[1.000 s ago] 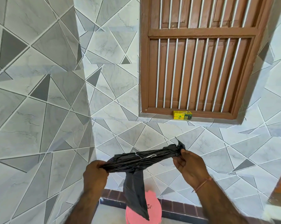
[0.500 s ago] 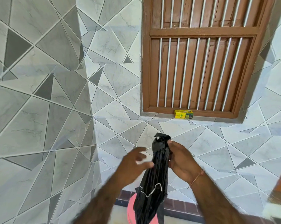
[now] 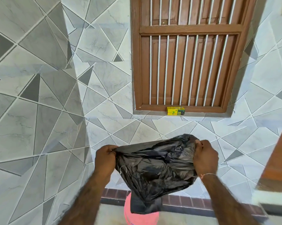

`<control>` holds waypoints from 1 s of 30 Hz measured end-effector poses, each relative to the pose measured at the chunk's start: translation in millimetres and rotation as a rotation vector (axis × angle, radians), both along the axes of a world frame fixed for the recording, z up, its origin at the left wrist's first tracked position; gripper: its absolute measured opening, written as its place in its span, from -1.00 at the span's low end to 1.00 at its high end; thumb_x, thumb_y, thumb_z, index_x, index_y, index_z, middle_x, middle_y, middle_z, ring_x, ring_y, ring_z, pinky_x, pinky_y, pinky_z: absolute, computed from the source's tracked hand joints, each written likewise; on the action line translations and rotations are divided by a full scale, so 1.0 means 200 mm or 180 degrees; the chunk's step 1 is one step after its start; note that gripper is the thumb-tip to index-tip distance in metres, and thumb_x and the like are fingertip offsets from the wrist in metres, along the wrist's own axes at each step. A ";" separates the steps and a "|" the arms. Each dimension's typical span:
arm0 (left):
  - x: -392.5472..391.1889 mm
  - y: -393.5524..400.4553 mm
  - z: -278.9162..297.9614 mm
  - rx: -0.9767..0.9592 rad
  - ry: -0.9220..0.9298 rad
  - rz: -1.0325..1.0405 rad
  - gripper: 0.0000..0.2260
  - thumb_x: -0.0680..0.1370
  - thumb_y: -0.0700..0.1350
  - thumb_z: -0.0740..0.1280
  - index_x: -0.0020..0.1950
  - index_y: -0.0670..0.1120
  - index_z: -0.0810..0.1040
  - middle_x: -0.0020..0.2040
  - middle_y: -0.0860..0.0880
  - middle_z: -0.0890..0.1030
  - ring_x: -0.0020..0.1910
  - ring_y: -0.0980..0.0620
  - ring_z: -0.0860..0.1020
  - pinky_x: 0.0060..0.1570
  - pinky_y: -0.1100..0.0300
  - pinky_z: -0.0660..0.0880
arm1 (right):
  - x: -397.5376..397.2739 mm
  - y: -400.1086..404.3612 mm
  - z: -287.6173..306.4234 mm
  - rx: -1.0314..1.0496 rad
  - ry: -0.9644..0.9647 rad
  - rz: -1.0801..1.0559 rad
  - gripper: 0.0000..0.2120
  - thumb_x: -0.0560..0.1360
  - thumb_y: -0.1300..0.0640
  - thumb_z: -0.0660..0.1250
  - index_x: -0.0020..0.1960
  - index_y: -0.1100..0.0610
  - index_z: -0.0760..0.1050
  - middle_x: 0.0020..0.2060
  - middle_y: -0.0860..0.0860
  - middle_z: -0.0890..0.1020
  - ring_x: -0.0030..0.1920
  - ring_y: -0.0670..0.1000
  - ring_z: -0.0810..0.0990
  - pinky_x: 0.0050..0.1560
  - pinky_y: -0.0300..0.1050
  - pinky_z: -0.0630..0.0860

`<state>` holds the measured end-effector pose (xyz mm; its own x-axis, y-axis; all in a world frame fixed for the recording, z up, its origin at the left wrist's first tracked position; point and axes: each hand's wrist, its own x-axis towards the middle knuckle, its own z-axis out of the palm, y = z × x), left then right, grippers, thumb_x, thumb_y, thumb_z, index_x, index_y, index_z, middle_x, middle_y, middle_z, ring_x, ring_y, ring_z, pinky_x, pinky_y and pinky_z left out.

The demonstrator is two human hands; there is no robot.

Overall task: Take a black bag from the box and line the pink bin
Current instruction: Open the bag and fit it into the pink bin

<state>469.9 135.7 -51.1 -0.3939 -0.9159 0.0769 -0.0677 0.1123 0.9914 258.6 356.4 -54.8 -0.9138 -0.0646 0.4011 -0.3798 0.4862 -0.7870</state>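
1. Black bag [image 3: 154,168] hanging in the lower centre of the frame, out of the box and being pulled wide at its top edge.
2. Left hand [image 3: 105,161] pinching the bag's left edge, fingers curled on the plastic.
3. Right hand [image 3: 205,159] gripping the right edge likewise, a thin thread at the wrist.
4. Pink bin [image 3: 141,216] standing at the bottom centre, directly under the bag's drooping tail; touching or not, cannot tell.
5. Yellow box [image 3: 175,110] sitting on the window ledge, centre right.
6. Judging progress: bag taken, mouth opening; lowering into the bin and folding over the rim remaining.
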 end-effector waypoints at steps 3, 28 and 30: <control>-0.02 0.06 0.02 0.0193 0.0262 -0.0086 -0.74 0.50 -0.41 0.15 0.00 -0.09 0.48 -0.12 -0.17 0.63 -0.28 -0.15 0.54 -0.39 0.12 0.44 | 0.04 -0.01 0.01 0.0178 0.0550 -0.0241 -0.57 0.57 -0.14 0.09 0.09 0.20 0.49 -0.04 0.29 0.63 -0.03 0.32 0.56 -0.10 0.08 0.44; 0.25 -0.22 -0.09 -0.0698 -0.1449 0.0512 -0.77 0.46 0.00 0.31 -0.01 -0.08 0.65 -0.10 -0.09 0.67 -0.10 -0.16 0.60 0.00 0.05 0.54 | 0.21 -0.12 0.06 0.2138 0.1498 0.2212 -0.94 0.55 0.10 0.18 -0.05 -0.01 0.29 -0.18 0.06 0.54 -0.24 0.18 0.56 -0.29 -0.03 0.38; 0.21 -0.20 -0.11 -0.0202 -0.0694 0.0226 -0.72 0.38 -0.04 0.48 0.06 -0.03 0.57 -0.05 -0.05 0.64 -0.02 -0.12 0.60 0.08 -0.02 0.56 | 0.22 -0.13 0.03 0.2865 0.1873 0.2291 -0.82 0.50 0.13 0.18 0.10 0.04 0.38 0.05 0.08 0.49 -0.15 0.20 0.58 -0.28 -0.08 0.31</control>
<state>512.7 95.2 -73.4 -0.3423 -0.9380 0.0553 -0.2893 0.1612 0.9436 301.8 330.7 -49.2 -0.2630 -0.9210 0.2874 -0.9513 0.2972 0.0820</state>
